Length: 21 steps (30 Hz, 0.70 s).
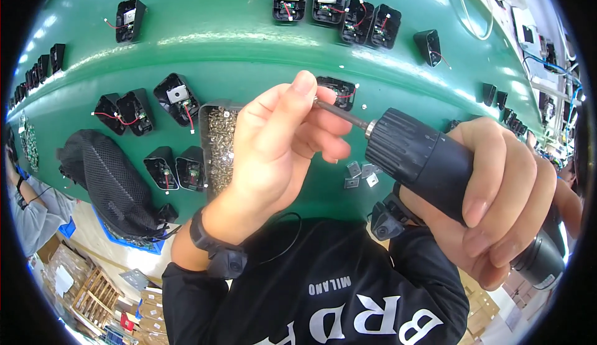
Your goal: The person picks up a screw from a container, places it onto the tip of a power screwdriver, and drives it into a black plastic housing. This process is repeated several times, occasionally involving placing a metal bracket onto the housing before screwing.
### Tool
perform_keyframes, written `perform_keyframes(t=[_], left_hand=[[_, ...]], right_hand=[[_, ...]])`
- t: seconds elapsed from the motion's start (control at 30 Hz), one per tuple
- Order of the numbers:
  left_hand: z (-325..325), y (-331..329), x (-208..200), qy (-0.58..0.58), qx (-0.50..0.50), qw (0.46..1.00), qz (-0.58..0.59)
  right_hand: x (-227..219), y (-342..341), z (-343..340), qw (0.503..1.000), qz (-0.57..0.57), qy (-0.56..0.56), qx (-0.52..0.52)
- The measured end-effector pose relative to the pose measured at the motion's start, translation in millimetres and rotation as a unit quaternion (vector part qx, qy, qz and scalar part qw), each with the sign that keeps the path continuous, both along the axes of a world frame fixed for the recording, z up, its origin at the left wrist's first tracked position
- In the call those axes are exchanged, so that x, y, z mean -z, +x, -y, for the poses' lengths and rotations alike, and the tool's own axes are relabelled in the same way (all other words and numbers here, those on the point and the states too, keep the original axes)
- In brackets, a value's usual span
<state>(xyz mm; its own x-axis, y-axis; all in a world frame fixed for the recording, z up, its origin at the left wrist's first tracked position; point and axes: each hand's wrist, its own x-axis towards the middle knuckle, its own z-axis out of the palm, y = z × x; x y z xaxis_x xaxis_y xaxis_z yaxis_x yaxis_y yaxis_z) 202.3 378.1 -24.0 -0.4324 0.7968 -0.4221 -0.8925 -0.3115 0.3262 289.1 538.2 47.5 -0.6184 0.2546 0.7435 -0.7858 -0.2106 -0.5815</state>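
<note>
My right hand [497, 202] is wrapped round a black electric screwdriver [423, 158], held tilted above the bench with its bit [342, 113] pointing up and left. My left hand [273, 139] is closed in a pinch at the bit's tip, thumb and forefinger on a small metal screw [316, 100], mostly covered by the fingers. Beneath that wrist stands a tray of brassy screws [221, 139]. Just past my fingers lies an open black housing [339, 91] with a red wire, partly hidden. Several small square metal plates [362, 174] rest below the screwdriver.
Several open black housings [177, 99] with wires lie left of the tray, and others [328, 0] at the far side of the green bench [211, 52]. A black mesh bag [109, 171] sits at the near left. Another person's sleeve [40, 217] shows at the left edge.
</note>
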Motion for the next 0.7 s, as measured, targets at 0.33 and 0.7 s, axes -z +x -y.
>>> perform_keyframes(t=[0.33,0.7], left_hand=[[-12.0,18.3,-14.2,-0.041,-0.024,0.999,-0.020],[-18.2,-36.3,8.8,-0.190,0.035,0.612,-0.767]], right_hand=[[-11.2,14.7,2.8,0.999,0.031,0.026,0.026],[11.0,99.1,9.8,0.944,0.005,0.005,0.329]])
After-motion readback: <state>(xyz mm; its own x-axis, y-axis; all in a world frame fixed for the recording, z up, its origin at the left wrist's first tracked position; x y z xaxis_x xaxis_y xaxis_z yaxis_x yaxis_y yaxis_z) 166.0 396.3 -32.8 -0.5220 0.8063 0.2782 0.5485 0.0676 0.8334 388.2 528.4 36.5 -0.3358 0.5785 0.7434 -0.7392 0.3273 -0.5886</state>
